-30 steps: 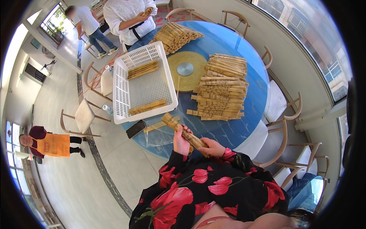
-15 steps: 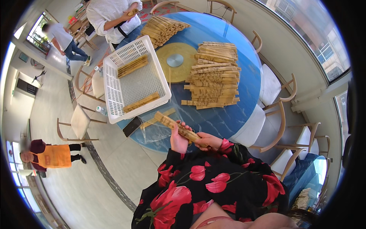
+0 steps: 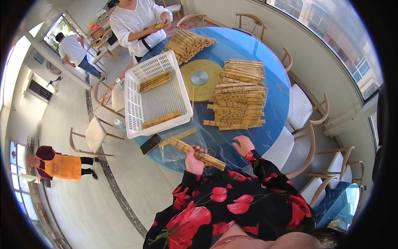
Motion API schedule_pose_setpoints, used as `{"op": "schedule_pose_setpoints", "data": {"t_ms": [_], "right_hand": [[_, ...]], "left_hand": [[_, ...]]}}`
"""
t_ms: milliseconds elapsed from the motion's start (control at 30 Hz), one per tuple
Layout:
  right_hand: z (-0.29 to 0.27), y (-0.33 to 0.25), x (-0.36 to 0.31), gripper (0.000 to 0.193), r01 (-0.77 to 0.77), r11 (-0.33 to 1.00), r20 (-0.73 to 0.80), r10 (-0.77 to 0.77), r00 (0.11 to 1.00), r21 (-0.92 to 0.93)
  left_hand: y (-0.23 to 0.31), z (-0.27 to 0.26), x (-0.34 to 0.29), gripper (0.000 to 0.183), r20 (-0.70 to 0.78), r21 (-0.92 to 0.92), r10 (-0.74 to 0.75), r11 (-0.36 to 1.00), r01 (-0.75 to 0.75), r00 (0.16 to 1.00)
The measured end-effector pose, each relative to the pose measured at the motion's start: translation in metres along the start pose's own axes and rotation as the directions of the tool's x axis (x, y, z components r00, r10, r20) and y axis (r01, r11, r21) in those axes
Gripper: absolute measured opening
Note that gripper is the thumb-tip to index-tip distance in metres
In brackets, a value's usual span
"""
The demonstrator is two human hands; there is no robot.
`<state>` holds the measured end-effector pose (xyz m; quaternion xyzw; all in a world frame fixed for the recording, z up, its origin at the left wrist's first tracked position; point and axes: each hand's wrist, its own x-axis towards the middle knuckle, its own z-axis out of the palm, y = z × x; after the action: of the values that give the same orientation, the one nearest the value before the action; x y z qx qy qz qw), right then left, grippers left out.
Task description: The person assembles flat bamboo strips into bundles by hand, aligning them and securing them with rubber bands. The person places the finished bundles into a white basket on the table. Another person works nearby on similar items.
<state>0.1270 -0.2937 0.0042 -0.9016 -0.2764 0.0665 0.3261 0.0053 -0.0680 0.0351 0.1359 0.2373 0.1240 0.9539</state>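
My left hand (image 3: 194,162) is wrapped around a bundle of bamboo slips (image 3: 212,160) that slants above the near edge of the blue round table (image 3: 275,103). The slips are yellow-brown with dark markings. My right hand (image 3: 243,145) is off the bundle, over the tabletop, fingers apart and nothing in them. Just beyond it lies a wide stack of similar bamboo slips (image 3: 240,97). Thin yellow rubber bands (image 3: 210,152) show beside the held bundle. Under the bundle's far end are a clear plastic sheet (image 3: 169,152) and a flat bamboo strip (image 3: 184,133).
A white plastic basket (image 3: 188,110) holding two groups of slips stands at the left, near a black phone (image 3: 150,144). Another slip pile (image 3: 188,45) lies behind the gold turntable (image 3: 203,92). Across the table, a person in white (image 3: 134,25) handles a small piece. Chairs (image 3: 300,101) surround the table.
My right hand has left the bundle and moved forward and right toward the stack. My left hand keeps hold of the bundle. The view has shifted slightly.
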Motion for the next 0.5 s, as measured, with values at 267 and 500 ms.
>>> {"op": "schedule_pose_setpoints", "data": {"t_ms": [267, 500], "right_hand": [[-0.005, 0.054, 0.056, 0.043, 0.006, 0.895, -0.041, -0.027, 0.999, -0.445], [0.009, 0.082, 0.079, 0.035, 0.012, 0.814, 0.016, -0.004, 1.0, -0.581]], "left_hand": [[-0.023, -0.016, -0.01, 0.017, -0.015, -0.147, 0.036, 0.988, -0.038, 0.999], [-0.026, -0.027, -0.026, 0.017, -0.064, -0.155, 0.177, 0.97, -0.185, 0.982]]}}
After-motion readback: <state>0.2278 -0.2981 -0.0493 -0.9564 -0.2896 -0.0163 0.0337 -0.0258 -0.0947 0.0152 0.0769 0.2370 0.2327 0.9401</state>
